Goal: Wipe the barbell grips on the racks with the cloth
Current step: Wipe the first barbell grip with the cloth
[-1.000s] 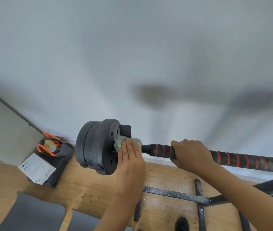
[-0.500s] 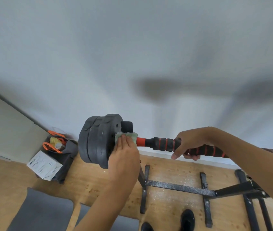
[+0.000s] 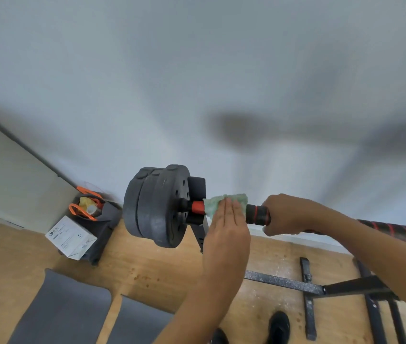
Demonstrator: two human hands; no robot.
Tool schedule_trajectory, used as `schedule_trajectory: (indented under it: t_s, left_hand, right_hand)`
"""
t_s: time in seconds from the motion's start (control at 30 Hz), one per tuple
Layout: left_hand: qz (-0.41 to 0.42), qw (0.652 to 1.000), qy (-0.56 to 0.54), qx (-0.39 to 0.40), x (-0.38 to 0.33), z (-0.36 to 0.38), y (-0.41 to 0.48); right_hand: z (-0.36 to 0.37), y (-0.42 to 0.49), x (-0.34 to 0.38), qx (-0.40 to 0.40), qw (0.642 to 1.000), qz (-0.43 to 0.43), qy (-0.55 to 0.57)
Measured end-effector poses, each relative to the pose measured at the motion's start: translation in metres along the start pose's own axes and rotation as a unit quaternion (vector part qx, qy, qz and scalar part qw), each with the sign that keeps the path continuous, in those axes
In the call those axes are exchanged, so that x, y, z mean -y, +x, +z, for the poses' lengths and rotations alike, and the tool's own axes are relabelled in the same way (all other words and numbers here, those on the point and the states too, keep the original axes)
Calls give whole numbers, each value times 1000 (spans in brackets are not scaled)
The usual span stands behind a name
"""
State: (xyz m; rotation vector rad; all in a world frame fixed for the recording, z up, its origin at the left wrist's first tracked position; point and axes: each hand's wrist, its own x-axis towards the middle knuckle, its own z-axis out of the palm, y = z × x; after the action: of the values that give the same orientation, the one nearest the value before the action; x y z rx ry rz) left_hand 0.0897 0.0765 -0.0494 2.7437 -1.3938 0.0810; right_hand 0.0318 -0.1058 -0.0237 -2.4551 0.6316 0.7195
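A person's left hand (image 3: 227, 228) lies flat, fingers straight and together, pressing a green cloth (image 3: 239, 199) onto the barbell (image 3: 395, 230) just inboard of the black weight plates (image 3: 157, 207). The right hand (image 3: 285, 214) is curled around the black, red-ringed grip (image 3: 256, 214) a little further along and steadies the bar. A second ago the cloth was bunched against the inner face of the plates. Half a second ago it sat on the sleeve next to them. It has since slid away from the plates, so the orange collar (image 3: 197, 207) is uncovered and the cloth's right edge meets the start of the grip. That suggests the end fittings have been dealt with and the wiping stroke is only now reaching the grip itself. The long ringed stretch running off to the right, under and beyond the right hand, appears still to be done, and that hand will probably have to move for the cloth to pass. The barbell sits raised above the rack (image 3: 283, 283), whose dark steel base lies on the wooden floor (image 3: 162, 266). By the wall are a dark bag (image 3: 105, 219) with orange handles and a white box (image 3: 70, 237), with grey mats (image 3: 65, 306) and a black shoe (image 3: 279, 324) in the foreground.
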Motion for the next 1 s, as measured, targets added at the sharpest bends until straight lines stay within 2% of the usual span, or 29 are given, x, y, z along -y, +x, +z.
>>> schedule_trajectory:
  t_s: [0.17,0.27,0.33,0.4,0.47,0.53,0.6,0.67,0.73,0.77,0.83,0.9,0.97,1.0]
  left_hand:
    - [-114,990,43,64,45,-16,5]
    - [-156,983,65,66,37,-11,12]
    - [-154,984,62,69,17,-5,14]
    - [-124,988,39,79,-10,-2,12]
    - [-85,992,4,95,-35,0,8]
    - [-74,989,-52,114,-42,0,2]
    - [-61,992,-74,76,-27,0,-5]
    - [-53,995,-74,28,-7,-2,-11]
    - [-61,997,-50,25,6,-2,-14]
    - [-74,996,-42,26,8,-3,-13]
    - [-93,995,-15,20,10,-10,-3]
    - [-108,994,-9,12,17,-21,10]
    - [-138,990,-36,-13,31,-24,15]
    - [-148,988,-36,-18,36,-22,14]
  right_hand:
    - [-23,7,-4,208,968,2,143]
    - [-27,5,-5,226,956,-5,189]
    - [-23,-2,-7,129,981,-26,146]
    - [-7,-17,-6,-36,999,-29,24]
    - [16,-29,1,-159,981,-20,-109]
    - [32,-30,8,-219,960,-18,-176]
    - [29,-24,10,-223,957,-9,-186]
    - [17,-14,7,-164,979,0,-123]
    - [2,-3,4,-37,999,-7,-21]
    - [-5,1,2,41,998,-15,38]
    - [-17,8,-4,176,976,-9,131]
    - [-23,12,-7,267,945,17,187]
    - [-25,14,-5,308,926,34,215]
    - [-26,14,-5,304,927,34,218]
